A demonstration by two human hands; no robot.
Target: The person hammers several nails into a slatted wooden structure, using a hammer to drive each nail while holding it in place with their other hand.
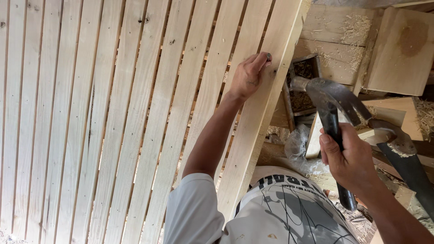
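1. On the far left, a slatted wooden panel (90,126) fills most of your view, its pale slats running from near to far with narrow gaps between them.
2. Toward the middle, your left forearm reaches up across the slats from your white sleeve (192,208) at the near edge.
3. Your left hand (248,77) rests on the wide outer board (266,104) at the panel's right edge, thumb and forefinger pinched narrowly together on a nail (269,56) whose dark head shows just past your fingertips. The nail stands against the board's face, far up the panel.
4. Just right of that board, a small wooden box (304,74) with dark contents sits in the far middle, and a crumpled clear plastic bag (300,144) lies nearer to you.
5. Further right, your right hand (350,160) is wrapped tightly round the black handle of a claw hammer (327,101). Its metal head is raised, right of the nail and apart from it.
6. On the far right, loose boards (402,49) strewn with wood shavings (357,27) lie beyond the hammer, and a dark saw blade (407,167) slants just beside your right hand.
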